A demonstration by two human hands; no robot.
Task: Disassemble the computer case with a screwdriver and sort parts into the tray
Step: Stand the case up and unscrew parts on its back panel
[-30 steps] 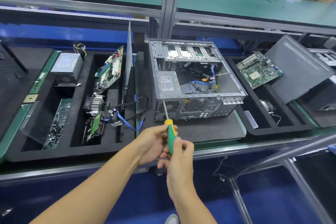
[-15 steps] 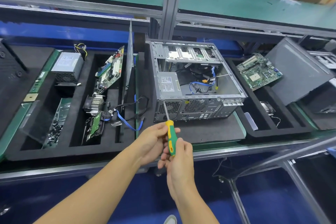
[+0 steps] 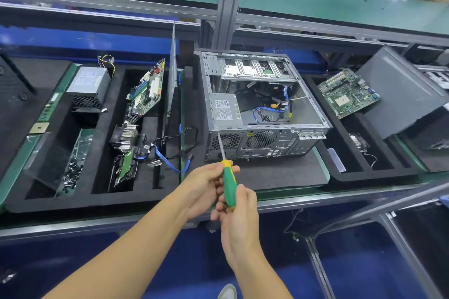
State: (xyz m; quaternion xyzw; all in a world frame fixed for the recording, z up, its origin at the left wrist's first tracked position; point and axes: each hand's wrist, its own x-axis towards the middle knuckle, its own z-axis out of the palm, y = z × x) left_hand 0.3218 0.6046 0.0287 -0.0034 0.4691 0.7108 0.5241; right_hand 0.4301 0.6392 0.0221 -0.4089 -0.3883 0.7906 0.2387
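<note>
Barely moved: L hand (image 3: 201, 184) pinches screwdriver (image 3: 229, 183) handle top, R hand (image 3: 239, 211) grips butt; tip seemingly on case (image 3: 262, 143).

Both bare forearms reach forward and meet, the left hand (image 3: 202, 185) pinching the screwdriver (image 3: 229, 183) near its handle's top, the right hand (image 3: 239, 217) curled round its butt end.

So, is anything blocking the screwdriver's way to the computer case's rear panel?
Nothing visible. The left hand and right hand hold the screwdriver, and its shaft runs unobstructed to the rear panel of the computer case at its upper left corner. Whether the tip sits in a screw is too small to tell.
</note>
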